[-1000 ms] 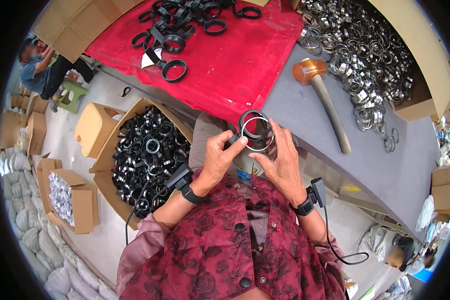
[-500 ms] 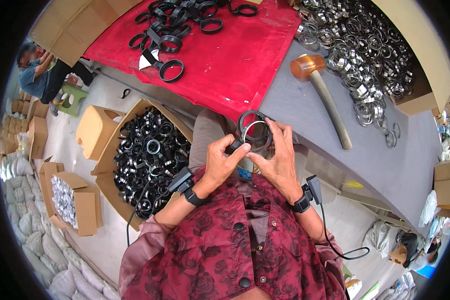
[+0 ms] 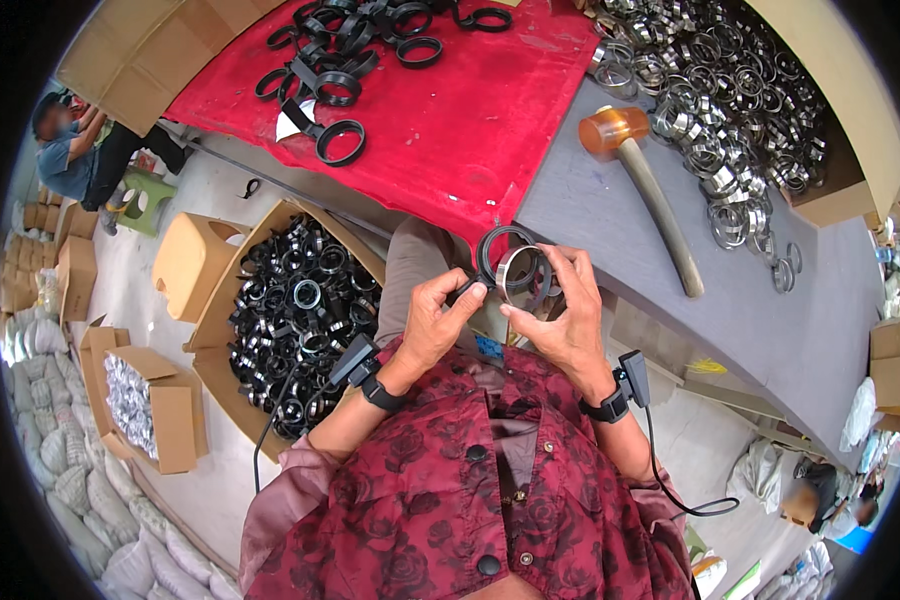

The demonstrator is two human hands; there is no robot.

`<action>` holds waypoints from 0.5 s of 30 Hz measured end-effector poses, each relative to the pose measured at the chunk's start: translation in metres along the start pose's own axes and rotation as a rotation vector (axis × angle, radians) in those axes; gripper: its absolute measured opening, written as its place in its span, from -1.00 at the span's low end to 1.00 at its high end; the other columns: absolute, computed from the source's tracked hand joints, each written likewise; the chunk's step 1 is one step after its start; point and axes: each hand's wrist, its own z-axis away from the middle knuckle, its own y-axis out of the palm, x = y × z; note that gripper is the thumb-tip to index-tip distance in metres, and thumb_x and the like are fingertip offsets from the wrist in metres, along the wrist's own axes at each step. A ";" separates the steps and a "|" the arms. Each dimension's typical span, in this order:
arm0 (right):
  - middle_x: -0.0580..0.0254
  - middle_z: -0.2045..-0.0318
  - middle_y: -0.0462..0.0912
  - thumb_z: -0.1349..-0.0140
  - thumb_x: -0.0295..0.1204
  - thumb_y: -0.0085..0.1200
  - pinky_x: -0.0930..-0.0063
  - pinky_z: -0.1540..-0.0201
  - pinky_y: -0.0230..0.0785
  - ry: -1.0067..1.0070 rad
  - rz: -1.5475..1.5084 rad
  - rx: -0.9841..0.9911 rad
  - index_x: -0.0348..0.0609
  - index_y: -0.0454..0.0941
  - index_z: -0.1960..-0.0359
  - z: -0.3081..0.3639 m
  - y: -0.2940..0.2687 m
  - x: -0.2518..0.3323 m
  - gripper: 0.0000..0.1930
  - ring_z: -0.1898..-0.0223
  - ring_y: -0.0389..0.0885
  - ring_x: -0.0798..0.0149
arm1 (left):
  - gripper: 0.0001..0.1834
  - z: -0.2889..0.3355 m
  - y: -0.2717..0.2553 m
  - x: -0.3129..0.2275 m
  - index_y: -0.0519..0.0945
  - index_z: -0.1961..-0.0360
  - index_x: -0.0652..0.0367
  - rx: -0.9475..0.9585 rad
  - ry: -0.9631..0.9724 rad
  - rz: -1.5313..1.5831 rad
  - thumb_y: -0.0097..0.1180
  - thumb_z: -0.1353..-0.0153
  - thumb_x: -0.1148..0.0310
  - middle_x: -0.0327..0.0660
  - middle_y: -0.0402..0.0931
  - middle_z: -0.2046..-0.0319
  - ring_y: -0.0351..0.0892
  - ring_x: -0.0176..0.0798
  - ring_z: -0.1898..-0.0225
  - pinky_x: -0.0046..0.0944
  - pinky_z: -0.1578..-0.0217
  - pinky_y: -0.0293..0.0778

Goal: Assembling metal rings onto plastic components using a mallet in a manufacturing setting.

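My left hand [image 3: 432, 322] pinches the short handle of a black plastic ring [image 3: 484, 254] between thumb and fingers. In my right hand [image 3: 572, 325] is a shiny metal ring [image 3: 507, 268], gripped by its edge with thumb and fingers. The metal ring is tilted and overlaps the black ring's right side in view; whether the two touch I cannot tell. Both are held in front of my body, just off the near corner of the red cloth [image 3: 470, 130]. Part of each ring's rim is hidden behind my fingers.
Several black rings [image 3: 342, 143] lie on the red cloth. A mallet [image 3: 660, 215] with an orange head rests on the grey table [image 3: 770, 320], beside a heap of metal rings [image 3: 735, 130] spilling from a carton. At my left stands a carton [image 3: 210, 360] full of black rings. A person [image 3: 75, 150] works far left.
The metal ring has shifted a little right and turned, now showing more of its band and standing further out from the black ring. My right hand moved slightly right with it.
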 end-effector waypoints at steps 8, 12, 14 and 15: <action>-0.07 0.00 0.52 0.19 -0.36 0.56 0.17 -0.11 0.47 -0.024 0.011 0.005 -0.35 0.49 -0.22 0.000 -0.001 0.002 -0.16 -0.05 0.57 -0.05 | -0.63 0.000 -0.005 0.001 0.55 0.50 0.23 0.074 0.049 -0.025 0.22 -0.42 0.23 -0.44 0.33 0.62 0.22 -0.55 0.50 -0.38 0.50 0.15; -0.11 -0.04 0.51 0.17 -0.37 0.56 0.15 -0.13 0.46 -0.063 0.027 0.017 -0.37 0.47 -0.25 0.000 -0.003 0.005 -0.14 -0.08 0.56 -0.08 | -0.62 0.000 -0.006 -0.001 0.53 0.52 0.23 0.062 0.025 0.013 0.22 -0.42 0.23 -0.45 0.31 0.63 0.22 -0.56 0.50 -0.39 0.49 0.16; -0.12 -0.05 0.50 0.17 -0.37 0.56 0.15 -0.14 0.46 -0.082 0.037 0.010 -0.38 0.46 -0.26 0.000 -0.003 0.007 -0.13 -0.09 0.56 -0.08 | -0.64 0.000 -0.008 -0.007 0.53 0.48 0.21 0.058 0.004 -0.023 0.23 -0.42 0.22 -0.46 0.35 0.59 0.23 -0.57 0.49 -0.41 0.47 0.18; -0.13 -0.05 0.50 0.17 -0.38 0.56 0.15 -0.14 0.46 -0.103 0.045 0.005 -0.38 0.46 -0.26 0.000 -0.002 0.008 -0.13 -0.10 0.55 -0.09 | -0.64 0.001 -0.008 -0.004 0.53 0.48 0.21 0.056 0.005 -0.023 0.23 -0.42 0.22 -0.46 0.35 0.59 0.23 -0.57 0.49 -0.41 0.47 0.18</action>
